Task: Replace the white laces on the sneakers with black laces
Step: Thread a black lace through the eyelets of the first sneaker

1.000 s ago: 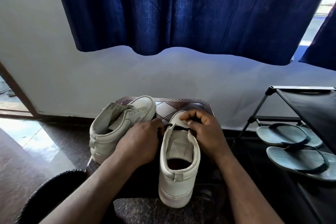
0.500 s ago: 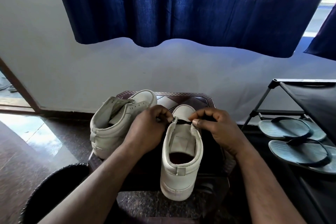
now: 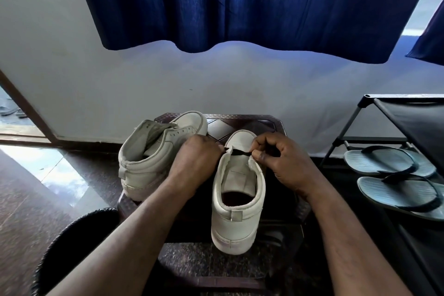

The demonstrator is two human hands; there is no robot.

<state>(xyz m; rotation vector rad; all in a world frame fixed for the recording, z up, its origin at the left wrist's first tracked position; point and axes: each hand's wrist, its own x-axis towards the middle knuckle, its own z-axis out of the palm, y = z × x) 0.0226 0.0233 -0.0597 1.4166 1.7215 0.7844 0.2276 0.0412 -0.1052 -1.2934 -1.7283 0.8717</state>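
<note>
Two white sneakers stand on a small dark stool [image 3: 242, 120]. The right sneaker [image 3: 236, 202] points away from me, heel toward me, with a black lace [image 3: 237, 152] stretched across its lowest eyelets near the toe. My left hand [image 3: 194, 163] pinches the lace at the sneaker's left edge. My right hand [image 3: 286, 163] pinches the lace's other end at the right edge. The left sneaker [image 3: 153, 151] sits unlaced behind my left hand, with empty eyelets showing. No white laces are visible.
A black shoe rack [image 3: 406, 132] holding grey flip-flops [image 3: 391, 175] stands at the right. A dark round object [image 3: 72, 243] sits at the lower left. A blue curtain [image 3: 240, 2] hangs on the wall behind. Polished stone floor lies to the left.
Both hands moved apart to the sneaker's two sides, and the black lace now shows stretched between them across the toe end. The view tilted slightly.
</note>
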